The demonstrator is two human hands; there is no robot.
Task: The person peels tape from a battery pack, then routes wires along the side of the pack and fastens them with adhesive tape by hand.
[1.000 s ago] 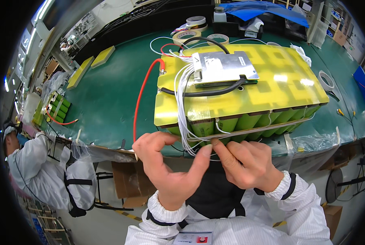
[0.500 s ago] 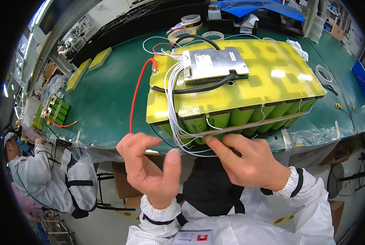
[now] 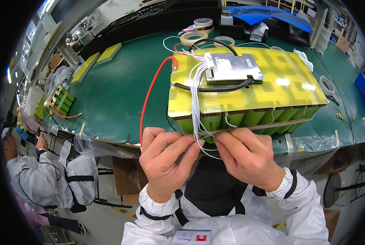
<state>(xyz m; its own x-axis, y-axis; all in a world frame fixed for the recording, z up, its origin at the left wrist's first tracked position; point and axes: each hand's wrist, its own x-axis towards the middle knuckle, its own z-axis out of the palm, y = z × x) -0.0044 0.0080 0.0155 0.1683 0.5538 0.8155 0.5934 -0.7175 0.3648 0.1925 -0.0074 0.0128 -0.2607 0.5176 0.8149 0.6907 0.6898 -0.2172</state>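
Note:
A large battery pack of green cells (image 3: 252, 117) under a yellow top sheet (image 3: 288, 79) sits at the near edge of the table. On top lies a silver circuit module (image 3: 234, 66), with a bundle of thin white wires (image 3: 196, 94) running down over the near side. My left hand (image 3: 165, 159) pinches thin white wires at the bottom of that bundle, thumb against forefinger. Close beside it, my right hand (image 3: 247, 155) is closed in a pinch on the wires at the pack's lower edge. Fingers partly cover the wire ends.
A thick red cable (image 3: 151, 90) arches off the pack's left end; a black cable (image 3: 215, 89) crosses its top. Tape rolls (image 3: 193, 37) stand behind, another tape roll (image 3: 326, 85) to the right. A smaller green pack (image 3: 62, 100) lies far left, near a seated co-worker (image 3: 43, 175).
My left hand, with fingers apart before, has come up to the white wires and closed on them. The right hand's fingers have drawn into a tighter pinch. In view, the pack's left end sits farther right.

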